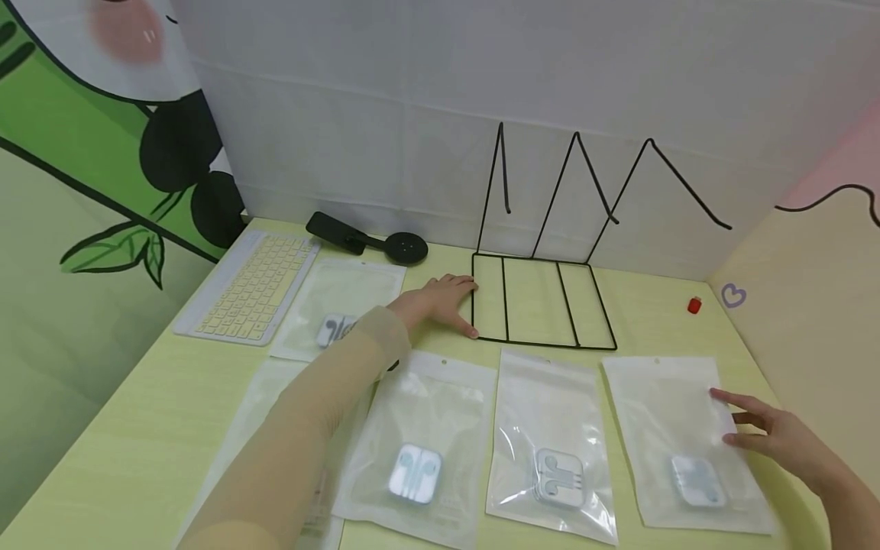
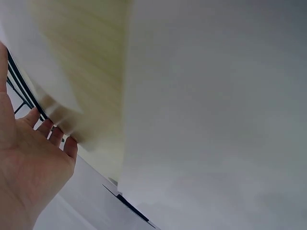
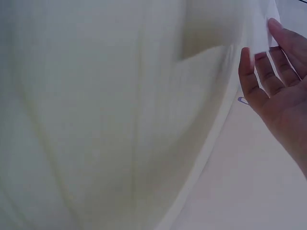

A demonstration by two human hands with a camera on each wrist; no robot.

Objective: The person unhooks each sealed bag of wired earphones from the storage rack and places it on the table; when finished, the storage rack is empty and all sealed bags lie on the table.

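Observation:
In the head view my left hand (image 1: 447,300) reaches to the left side of a black wire rack (image 1: 543,341), its thumb and fingers spread and touching the frame. The left wrist view shows the same hand (image 2: 36,158) with its fingertips along a dark wire. At the right, my right hand (image 1: 784,435) touches the edge of a clear-and-white plastic bag (image 1: 660,405) holding a white earphone case (image 1: 697,481). Its fingers are extended in the right wrist view, where the hand (image 3: 288,91) sits beside the bag's edge.
Two more bags with boxed earphones, one in the middle (image 1: 543,405) and one left of it (image 1: 447,397), lie in front. Another bag (image 1: 364,283) lies near a white keyboard (image 1: 247,286). Behind are a black stand (image 1: 406,248) and a small red object (image 1: 694,305). Walls edge the table.

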